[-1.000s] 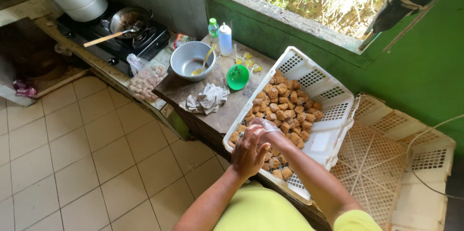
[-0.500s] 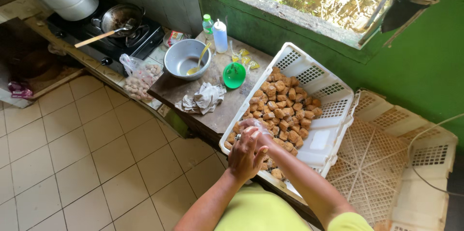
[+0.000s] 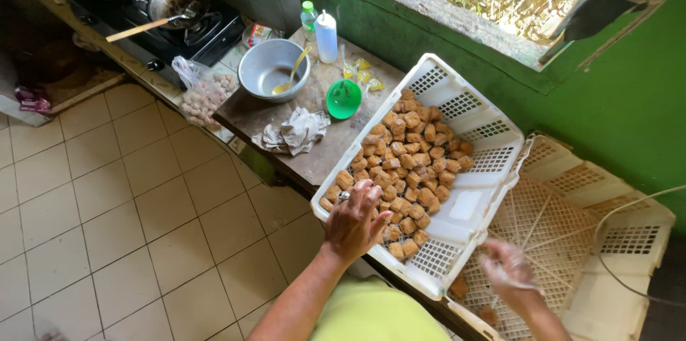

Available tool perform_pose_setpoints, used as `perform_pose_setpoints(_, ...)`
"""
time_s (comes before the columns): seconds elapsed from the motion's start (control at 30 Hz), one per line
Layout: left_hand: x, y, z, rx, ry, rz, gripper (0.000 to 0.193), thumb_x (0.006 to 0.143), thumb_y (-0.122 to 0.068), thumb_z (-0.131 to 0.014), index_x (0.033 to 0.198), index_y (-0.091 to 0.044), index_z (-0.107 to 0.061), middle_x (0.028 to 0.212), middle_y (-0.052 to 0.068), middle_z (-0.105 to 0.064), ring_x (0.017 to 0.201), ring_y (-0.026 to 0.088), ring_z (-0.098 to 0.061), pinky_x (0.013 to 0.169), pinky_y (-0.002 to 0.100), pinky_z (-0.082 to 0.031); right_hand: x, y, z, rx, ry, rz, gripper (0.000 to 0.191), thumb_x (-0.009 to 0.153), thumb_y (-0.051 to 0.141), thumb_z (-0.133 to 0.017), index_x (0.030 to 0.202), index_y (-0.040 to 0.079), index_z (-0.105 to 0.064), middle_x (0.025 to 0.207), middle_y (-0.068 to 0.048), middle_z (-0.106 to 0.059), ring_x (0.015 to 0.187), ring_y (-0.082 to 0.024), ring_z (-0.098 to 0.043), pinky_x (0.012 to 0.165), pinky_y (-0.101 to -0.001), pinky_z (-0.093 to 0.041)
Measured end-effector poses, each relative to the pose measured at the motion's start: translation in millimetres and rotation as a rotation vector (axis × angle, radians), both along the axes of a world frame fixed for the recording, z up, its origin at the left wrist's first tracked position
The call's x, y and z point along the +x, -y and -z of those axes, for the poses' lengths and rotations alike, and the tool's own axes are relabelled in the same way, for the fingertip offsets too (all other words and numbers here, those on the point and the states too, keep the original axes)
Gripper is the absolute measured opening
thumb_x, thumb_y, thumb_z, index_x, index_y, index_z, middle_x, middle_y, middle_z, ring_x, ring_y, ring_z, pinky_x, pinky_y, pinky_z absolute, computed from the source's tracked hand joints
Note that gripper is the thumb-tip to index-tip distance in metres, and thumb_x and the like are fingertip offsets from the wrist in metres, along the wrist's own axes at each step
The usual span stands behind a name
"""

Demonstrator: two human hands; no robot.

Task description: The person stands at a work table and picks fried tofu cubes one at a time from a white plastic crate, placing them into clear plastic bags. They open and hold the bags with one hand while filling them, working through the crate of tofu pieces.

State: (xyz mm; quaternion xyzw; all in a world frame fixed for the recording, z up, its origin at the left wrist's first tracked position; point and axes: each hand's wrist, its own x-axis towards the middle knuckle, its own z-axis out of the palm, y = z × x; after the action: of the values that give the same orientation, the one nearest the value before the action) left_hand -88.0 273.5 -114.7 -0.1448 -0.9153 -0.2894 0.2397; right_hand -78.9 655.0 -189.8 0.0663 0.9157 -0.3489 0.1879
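Left to right: a metal bowl [image 3: 274, 67] with a yellow spoon and a crumpled cloth [image 3: 294, 132] sit on the bench [image 3: 325, 152], within reach. The white crate [image 3: 468, 205], tilted over the bench edge, holds the fried brown cubes [image 3: 409, 162]. The left hand [image 3: 355, 221] rests fingers-down on the cubes (grip loosely curled). The right hand [image 3: 509, 269] is blurred; its grip cannot be told.

On the wooden worktop [image 3: 325, 152] stand a metal bowl [image 3: 271, 68] with a yellow spoon [image 3: 293, 75], a green funnel [image 3: 344, 98], a white squeeze bottle [image 3: 326, 37] and a crumpled cloth [image 3: 295, 132]. A bag of pale balls [image 3: 204, 92] hangs at its edge. A pan [image 3: 176, 0] sits on the stove [image 3: 182, 23]. Cream tiles cover the floor [image 3: 100, 219].
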Motion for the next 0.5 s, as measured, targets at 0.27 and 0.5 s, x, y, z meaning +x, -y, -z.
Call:
perform_pose_setpoints(0.27, -2, -8, 4, -0.026, 0.011, -0.038, 0.054, 0.1, -0.042, -0.064, 0.134, -0.001, -0.052, 0.135, 0.024, -0.057, 0.107, 0.037, -0.068, 0.083, 0.044, -0.059, 14, -4, 42, 0.315, 0.026, -0.666, 0.075, 0.093, 0.032, -0.071, 0.155, 0.013, -0.034, 0.164, -0.018, -0.027, 0.15, -0.036, -0.03, 0.121, -0.0432, -0.031)
perform_pose_setpoints(0.5, 5, -16, 11, 0.195, -0.069, -0.059, 0.052, 0.106, -0.05, -0.055, 0.133, -0.006, -0.056, 0.137, 0.018, -0.058, 0.118, 0.035, -0.065, 0.094, 0.042, -0.058, -2, 3, 29, 0.301, 0.039, -0.764, 0.102, 0.081, 0.036, -0.086, 0.159, 0.017, -0.023, 0.168, -0.019, -0.015, 0.151, -0.042, -0.022, 0.12, -0.0464, -0.025)
